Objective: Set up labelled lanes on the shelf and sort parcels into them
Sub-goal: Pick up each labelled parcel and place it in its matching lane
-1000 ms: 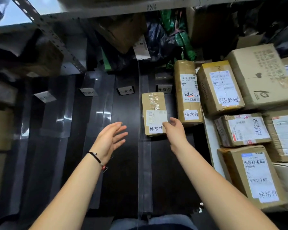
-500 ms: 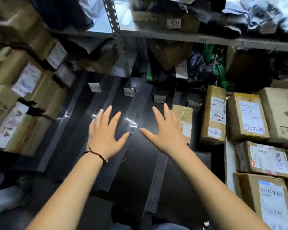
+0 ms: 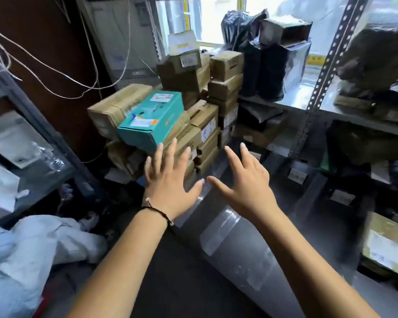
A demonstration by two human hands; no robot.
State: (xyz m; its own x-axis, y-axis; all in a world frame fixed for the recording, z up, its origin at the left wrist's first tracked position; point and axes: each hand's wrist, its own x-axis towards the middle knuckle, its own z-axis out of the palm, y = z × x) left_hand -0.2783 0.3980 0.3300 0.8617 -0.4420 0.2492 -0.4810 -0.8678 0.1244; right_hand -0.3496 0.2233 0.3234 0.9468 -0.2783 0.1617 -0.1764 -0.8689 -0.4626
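Left hand (image 3: pixel 168 182): fingers spread, empty, just below the teal box (image 3: pixel 151 119).
Right hand (image 3: pixel 244 182): fingers spread, empty, below and right of the teal box.
Parcels (image 3: pixel 225 63): brown, stacked under, beside and behind the teal box.

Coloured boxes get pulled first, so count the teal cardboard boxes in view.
1. The teal cardboard box sits tilted atop the stack of brown cardboard boxes, beyond the open left hand; more may be hidden behind.

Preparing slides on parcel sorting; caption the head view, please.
Left hand and right hand, fingers spread, reach toward a teal box atop stacked cardboard parcels.
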